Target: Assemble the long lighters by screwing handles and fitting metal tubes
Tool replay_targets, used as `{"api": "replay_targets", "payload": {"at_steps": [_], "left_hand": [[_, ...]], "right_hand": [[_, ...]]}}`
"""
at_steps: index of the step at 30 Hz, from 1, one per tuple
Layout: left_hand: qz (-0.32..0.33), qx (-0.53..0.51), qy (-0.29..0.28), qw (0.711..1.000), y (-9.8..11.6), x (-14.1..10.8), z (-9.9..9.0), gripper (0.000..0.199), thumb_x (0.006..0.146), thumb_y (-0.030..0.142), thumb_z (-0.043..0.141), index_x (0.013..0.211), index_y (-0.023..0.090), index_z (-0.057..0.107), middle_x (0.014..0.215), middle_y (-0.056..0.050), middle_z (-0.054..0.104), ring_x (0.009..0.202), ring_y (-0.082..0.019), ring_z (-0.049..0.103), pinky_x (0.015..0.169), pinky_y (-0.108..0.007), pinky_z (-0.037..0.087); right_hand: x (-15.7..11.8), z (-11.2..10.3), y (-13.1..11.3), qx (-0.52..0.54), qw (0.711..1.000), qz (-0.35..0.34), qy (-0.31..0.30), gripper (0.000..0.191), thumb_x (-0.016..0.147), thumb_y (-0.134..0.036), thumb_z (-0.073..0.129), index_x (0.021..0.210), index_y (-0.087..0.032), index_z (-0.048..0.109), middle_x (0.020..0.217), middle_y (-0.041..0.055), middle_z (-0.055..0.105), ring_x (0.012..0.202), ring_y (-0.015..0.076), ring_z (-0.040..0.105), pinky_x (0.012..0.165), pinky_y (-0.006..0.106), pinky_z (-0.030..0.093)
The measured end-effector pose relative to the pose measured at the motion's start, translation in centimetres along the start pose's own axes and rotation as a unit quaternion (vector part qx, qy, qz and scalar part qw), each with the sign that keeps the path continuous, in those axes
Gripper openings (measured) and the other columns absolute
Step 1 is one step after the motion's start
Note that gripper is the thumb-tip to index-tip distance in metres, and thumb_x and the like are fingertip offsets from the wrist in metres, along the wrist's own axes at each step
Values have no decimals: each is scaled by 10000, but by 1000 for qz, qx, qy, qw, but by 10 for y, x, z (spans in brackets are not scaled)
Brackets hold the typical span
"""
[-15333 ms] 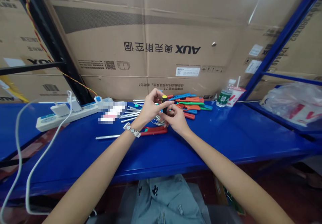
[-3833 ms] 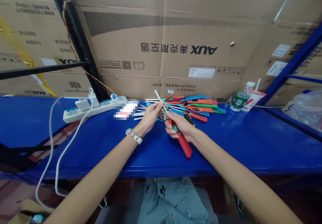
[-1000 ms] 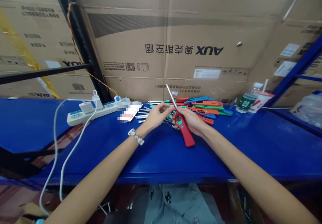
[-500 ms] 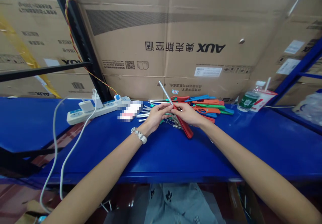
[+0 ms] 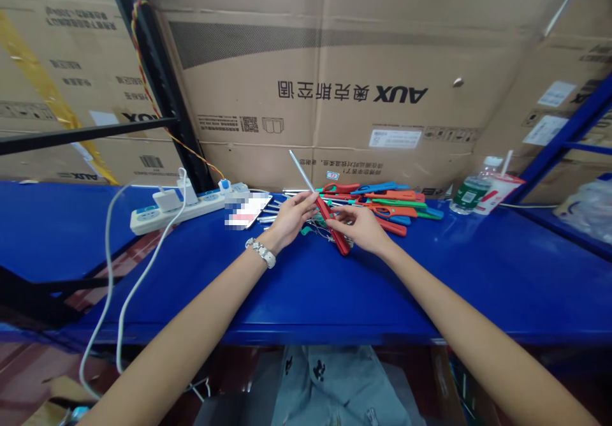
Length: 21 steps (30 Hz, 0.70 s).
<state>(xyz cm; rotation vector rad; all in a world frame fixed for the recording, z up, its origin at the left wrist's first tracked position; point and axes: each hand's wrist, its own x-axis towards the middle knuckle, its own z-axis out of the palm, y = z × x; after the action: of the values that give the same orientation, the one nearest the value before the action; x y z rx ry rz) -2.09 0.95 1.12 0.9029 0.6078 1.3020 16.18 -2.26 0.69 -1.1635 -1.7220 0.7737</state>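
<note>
A red long-nosed lighter (image 5: 338, 238) with a silver metal tube is held tilted above the blue table, its tube pointing up and to the left. My left hand (image 5: 292, 219) pinches it where the tube meets the red handle. Against the handle's right side, the fingers of my right hand (image 5: 359, 227) are closed on the lower part. Just behind my hands lies a pile of lighters (image 5: 394, 203) with orange, green, blue and red handles. Metal tubes and thin wires (image 5: 271, 212) partly show behind my left hand.
A white power strip (image 5: 186, 209) with plugged-in chargers and white cables is at the left. Beside it lies a phone (image 5: 253, 210), partly blurred. A water bottle (image 5: 471, 190) and a cup with a straw (image 5: 500, 193) stand at the right. Cardboard boxes (image 5: 335, 50) form the back.
The red lighter has shifted a little left, and its handle end has come up leftward. My right hand has slid from near the tube down along the handle.
</note>
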Motion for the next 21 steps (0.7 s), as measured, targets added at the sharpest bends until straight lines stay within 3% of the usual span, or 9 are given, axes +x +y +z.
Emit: {"api": "replay_targets", "payload": {"at_steps": [3, 5, 9, 13, 21], "left_hand": [[-11, 0, -14, 1000, 1, 0, 0, 71, 871, 84, 701, 835, 117, 753, 853, -103, 743, 747, -131, 686, 791, -262, 526], [-1, -10, 7, 1000, 2, 0, 3, 129, 895, 79, 668, 801, 114, 749, 839, -92, 743, 753, -124, 685, 802, -250, 527], [12, -50, 51, 997, 3, 0, 11, 203, 929, 97, 629, 752, 110, 726, 820, -66, 736, 792, -114, 683, 884, -253, 532], [6, -58, 55, 997, 1, 1, 15, 186, 929, 130, 639, 761, 117, 717, 818, -66, 728, 866, -136, 689, 1019, -309, 500], [19, -74, 91, 993, -2, 6, 15, 201, 934, 122, 632, 746, 129, 704, 804, -38, 706, 803, -107, 665, 1019, -304, 510]], "right_hand": [[3, 1, 2, 2, 1000, -21, -23, 343, 828, -376, 741, 1109, -180, 741, 862, 67, 744, 723, 200, 663, 688, 337, 513], [5, 2, 4, 16, 999, -26, -24, 379, 893, -407, 661, 1205, -197, 711, 965, 86, 750, 730, 200, 675, 673, 336, 523], [11, 3, 5, -32, 996, -84, 25, 386, 945, -412, 591, 1275, -234, 683, 1201, 105, 708, 785, 189, 678, 749, 355, 535], [19, 0, 4, -84, 992, -93, -9, 388, 954, -420, 572, 1236, -190, 707, 1041, 87, 753, 835, 211, 667, 804, 370, 519], [32, 2, 7, 25, 1000, -9, 4, 395, 910, -447, 616, 1182, -180, 721, 941, 64, 735, 823, 187, 647, 735, 311, 506]]}}
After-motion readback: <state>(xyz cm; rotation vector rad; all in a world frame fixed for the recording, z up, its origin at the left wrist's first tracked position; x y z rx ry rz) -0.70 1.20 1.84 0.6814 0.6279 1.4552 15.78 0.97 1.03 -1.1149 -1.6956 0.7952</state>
